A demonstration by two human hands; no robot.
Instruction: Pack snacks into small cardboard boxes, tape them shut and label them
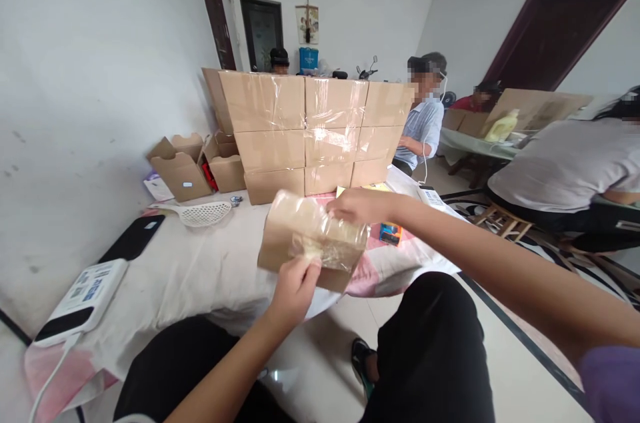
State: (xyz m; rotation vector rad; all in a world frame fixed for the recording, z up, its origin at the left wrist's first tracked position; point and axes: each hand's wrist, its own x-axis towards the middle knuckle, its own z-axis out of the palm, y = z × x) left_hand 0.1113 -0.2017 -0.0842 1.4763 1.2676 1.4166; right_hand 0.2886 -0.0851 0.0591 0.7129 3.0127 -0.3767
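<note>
My left hand (pixel 299 286) grips the near side of a brown cardboard piece (pixel 280 236), thumb on top, held tilted over the table's front edge. Shiny clear film (pixel 336 251), perhaps tape, covers part of the cardboard and looks wrinkled. At the far edge of the cardboard, my right hand (pixel 361 205) has its fingers closed on the film, reaching in from the right. Its fingertips are slightly blurred. Just below the right wrist lies a small blue and orange packet (pixel 390 234) on the cloth.
A wall of taped cardboard boxes (pixel 265 103) stands behind my hands. At left are an open carton (pixel 183 170), a white slotted ladle (pixel 205 213), a black phone-like slab (pixel 134 236) and a white power bank (pixel 83 300) with a cable. Co-workers (pixel 425 120) sit beyond.
</note>
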